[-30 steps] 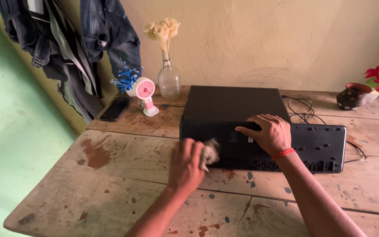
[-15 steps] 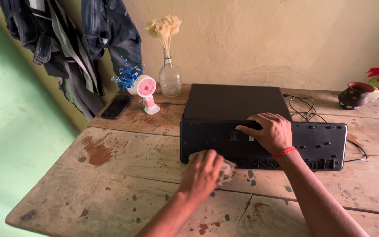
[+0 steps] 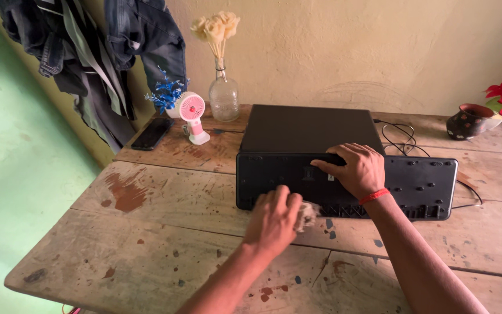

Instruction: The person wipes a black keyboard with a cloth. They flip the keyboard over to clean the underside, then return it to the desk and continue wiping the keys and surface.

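A: Where do we stand? Our left hand (image 3: pixel 273 220) has its fingers (image 3: pixel 280 200) curled together, bunching a small pale cloth (image 3: pixel 307 214) against the near lower edge of the black keyboard (image 3: pixel 416 185).

B: And the keyboard is tipped up on its long edge, underside towards us, leaning back on the black computer case (image 3: pixel 309 129) — its long axis runs left to right across the worktop (image 3: pixel 164 244).

A: Our right hand (image 3: pixel 354 170) steadies it, fingers (image 3: pixel 327 164) spread and hooked over the top edge near the middle.

B: So the left hand is nearer the keyboard's left end; most of the underside lies to the right of the cloth, past our right wrist.

A: Farther off — a dark phone (image 3: pixel 151 134), a pink mini fan (image 3: pixel 192 116), a glass bottle vase (image 3: pixel 223 99) and a dark clay pot (image 3: pixel 467 121), well apart from both hands.
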